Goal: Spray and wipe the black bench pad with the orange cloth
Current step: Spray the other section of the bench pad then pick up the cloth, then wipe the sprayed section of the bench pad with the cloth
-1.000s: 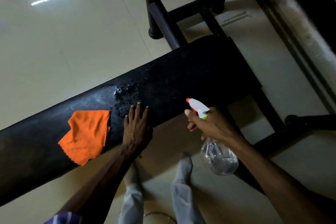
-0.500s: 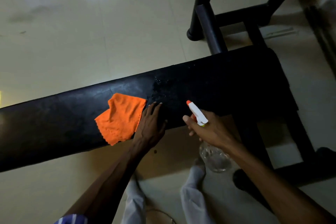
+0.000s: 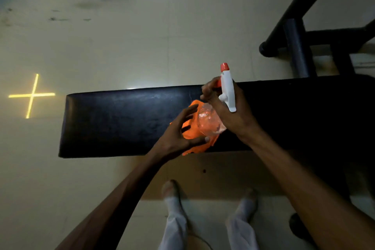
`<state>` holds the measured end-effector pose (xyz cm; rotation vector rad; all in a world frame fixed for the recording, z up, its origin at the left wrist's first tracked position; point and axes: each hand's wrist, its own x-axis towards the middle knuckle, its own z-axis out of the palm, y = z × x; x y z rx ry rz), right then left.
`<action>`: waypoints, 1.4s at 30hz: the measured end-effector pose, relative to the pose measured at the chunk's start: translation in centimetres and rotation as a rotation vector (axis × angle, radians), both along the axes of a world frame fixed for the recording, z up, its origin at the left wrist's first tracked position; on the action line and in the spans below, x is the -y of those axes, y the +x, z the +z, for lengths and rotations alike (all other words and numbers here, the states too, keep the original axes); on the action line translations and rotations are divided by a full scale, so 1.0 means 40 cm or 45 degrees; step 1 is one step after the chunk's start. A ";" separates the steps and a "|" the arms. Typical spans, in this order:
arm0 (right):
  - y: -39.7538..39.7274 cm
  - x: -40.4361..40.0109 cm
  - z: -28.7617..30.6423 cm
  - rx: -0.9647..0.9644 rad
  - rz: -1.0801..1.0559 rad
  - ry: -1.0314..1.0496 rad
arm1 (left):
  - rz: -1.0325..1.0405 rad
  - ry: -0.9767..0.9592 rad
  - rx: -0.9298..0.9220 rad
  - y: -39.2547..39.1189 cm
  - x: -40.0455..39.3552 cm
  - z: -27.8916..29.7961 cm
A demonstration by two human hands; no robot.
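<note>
The black bench pad runs across the middle of the view, its left end in sight. The orange cloth lies bunched at the pad's near edge. My left hand is over the cloth with fingers spread and fairly straight, touching it. My right hand grips the clear spray bottle by its neck, index finger at the trigger. The white head with its orange nozzle points away from me. The bottle's clear body hangs just above the cloth and hides part of it.
Black metal frame tubes stand at the upper right behind the pad. Pale floor surrounds the bench, with a yellow cross of light at the left. My legs in white trousers stand below the pad's near edge.
The view has shifted toward the pad's left end. My right hand brought the bottle up over the pad and cloth. My left hand moved from the pad beside the cloth onto the cloth.
</note>
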<state>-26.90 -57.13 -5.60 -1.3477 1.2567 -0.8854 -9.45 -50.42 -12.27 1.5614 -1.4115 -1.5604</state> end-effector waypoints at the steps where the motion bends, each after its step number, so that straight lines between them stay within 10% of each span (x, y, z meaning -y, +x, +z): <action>1: 0.037 0.008 0.004 0.002 0.009 -0.021 | -0.009 -0.039 0.003 0.029 0.008 0.004; 14: 0.244 0.084 -0.020 -0.154 0.328 0.133 | 0.173 -0.272 0.150 0.236 0.075 -0.026; 26: 0.016 -0.002 -0.301 -1.086 0.165 0.343 | 0.310 -0.151 0.187 0.324 0.012 -0.158; 42: 0.002 0.018 -0.302 -1.109 0.312 0.388 | 0.591 -0.029 0.436 0.285 -0.132 -0.212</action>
